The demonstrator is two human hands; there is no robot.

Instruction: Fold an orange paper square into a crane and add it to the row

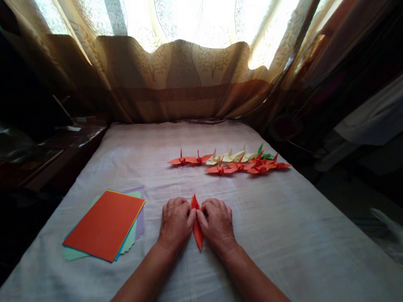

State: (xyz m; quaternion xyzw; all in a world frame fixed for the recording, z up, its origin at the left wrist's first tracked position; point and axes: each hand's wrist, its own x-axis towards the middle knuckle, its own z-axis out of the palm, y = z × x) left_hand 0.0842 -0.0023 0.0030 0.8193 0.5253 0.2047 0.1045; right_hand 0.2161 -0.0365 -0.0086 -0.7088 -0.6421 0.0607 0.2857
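Note:
A narrow, diamond-shaped piece of folded red paper lies on the pale bedsheet, one point away from me and the other towards me. My left hand presses on its left edge, fingers curled and thumb on the paper. From the right side my right hand does the same, its thumb close to the left thumb near the middle of the fold. Both hands hide part of the paper's edges. Beyond them stand several folded paper cranes, among them a red crane, a cream crane and a green crane.
To the left lies a stack of coloured paper sheets, red on top with yellow, blue, green and purple edges showing. A patterned curtain hangs behind the bed. Dark shelving with objects stands at the left; hanging cloth is at the right.

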